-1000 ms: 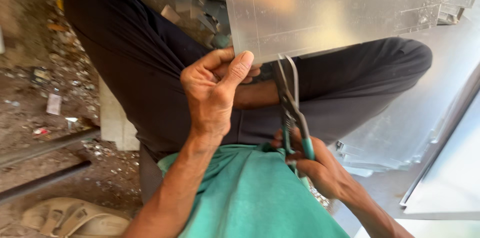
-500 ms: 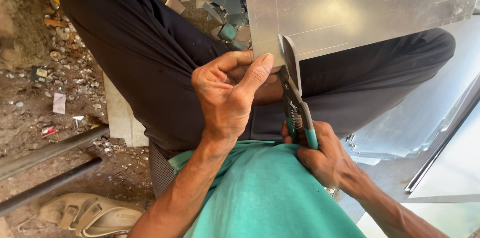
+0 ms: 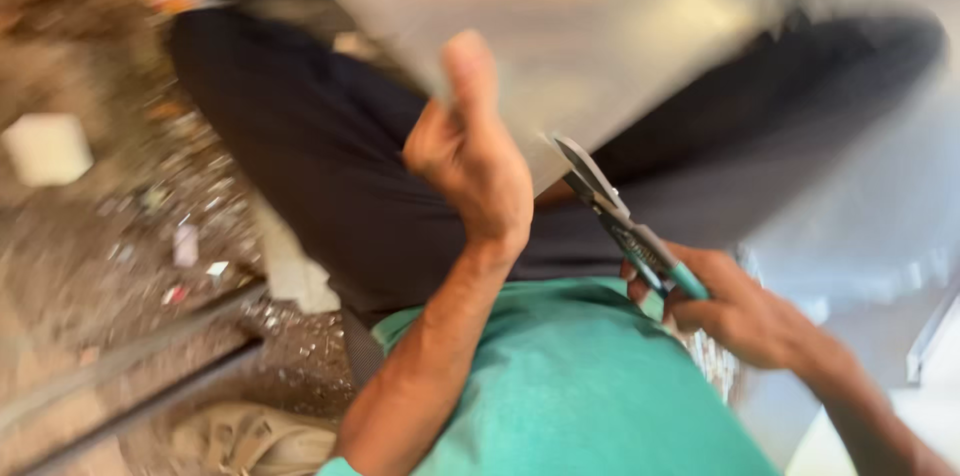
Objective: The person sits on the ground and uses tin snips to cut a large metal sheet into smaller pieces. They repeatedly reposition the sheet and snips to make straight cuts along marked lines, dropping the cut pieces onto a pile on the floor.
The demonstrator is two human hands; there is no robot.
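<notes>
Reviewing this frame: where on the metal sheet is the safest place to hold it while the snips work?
Probably the near edge of the metal sheet, left of the snips, where the left hand already sits. Come from the person's side, grip clear of the blade line. The right hand holds the teal handles.

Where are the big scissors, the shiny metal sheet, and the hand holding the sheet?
Metal snips [image 3: 615, 216], head view: on the blades near the pivot.
Metal sheet [image 3: 620, 26], head view: on its bare shiny face.
Left hand [image 3: 475, 166], head view: on the back of the hand, at the sheet's edge.
</notes>
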